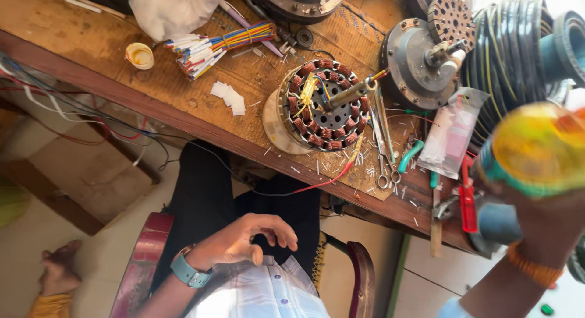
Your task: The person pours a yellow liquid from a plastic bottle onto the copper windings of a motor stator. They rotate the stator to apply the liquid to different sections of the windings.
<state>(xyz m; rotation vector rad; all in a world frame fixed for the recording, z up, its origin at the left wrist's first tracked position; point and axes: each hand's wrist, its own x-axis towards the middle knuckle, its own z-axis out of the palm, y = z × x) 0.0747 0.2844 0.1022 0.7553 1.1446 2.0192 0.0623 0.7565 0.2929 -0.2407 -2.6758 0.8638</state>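
Note:
My left hand (244, 240), with a grey-blue watch on the wrist, hovers over my lap with its fingers curled apart and nothing in it. My right hand (551, 223), an orange band on its wrist, is raised close to the camera and grips a blurred round yellow-orange object with a teal band (539, 148). On the wooden bench (91, 56) in front of me lies a fan motor stator (325, 108) with copper windings and a metal shaft, resting on a pale disc. Neither hand touches it.
A bundle of coloured wires (214, 45), a small yellow cup (139, 55) and white paper slips (229, 97) lie to the left. Scissors (385, 162), a clear bag of white ties (451, 135), a red-handled tool (468, 203), a grey motor cover (417, 65) and coiled black cable (518, 56) lie to the right.

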